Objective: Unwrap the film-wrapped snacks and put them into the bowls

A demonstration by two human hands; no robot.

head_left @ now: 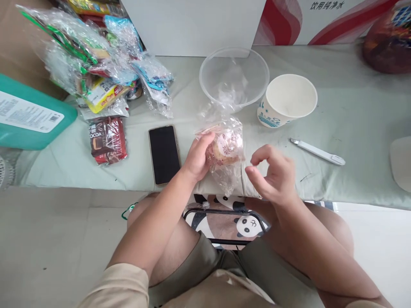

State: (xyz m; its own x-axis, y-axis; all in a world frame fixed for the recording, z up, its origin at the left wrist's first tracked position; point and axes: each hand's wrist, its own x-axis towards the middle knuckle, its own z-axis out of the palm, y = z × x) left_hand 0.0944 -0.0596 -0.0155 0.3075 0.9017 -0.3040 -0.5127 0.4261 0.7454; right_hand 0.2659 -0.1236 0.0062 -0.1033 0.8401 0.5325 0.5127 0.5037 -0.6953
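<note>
My left hand (198, 158) is closed around a snack in a clear plastic wrapper (228, 147) with red print, at the front edge of the table. Its thumb lies over the wrapper's left side. To the right of the snack, my right hand (272, 173) holds nothing; thumb and forefinger are bent toward each other with a gap between the tips. Just behind the snack stands a clear plastic bowl (205, 85), with crumpled clear plastic seen in it. A white paper cup (272, 115) with blue print is beside the bowl.
A white utility knife (317, 152) lies at right, a phone (164, 154) at left. Further left are a red-brown cocoa snack pack (108, 141), piled snack packets (105, 64) and a teal container (28, 115). Behind stands a white box (192, 25); a dark red jar (388, 42) is far right.
</note>
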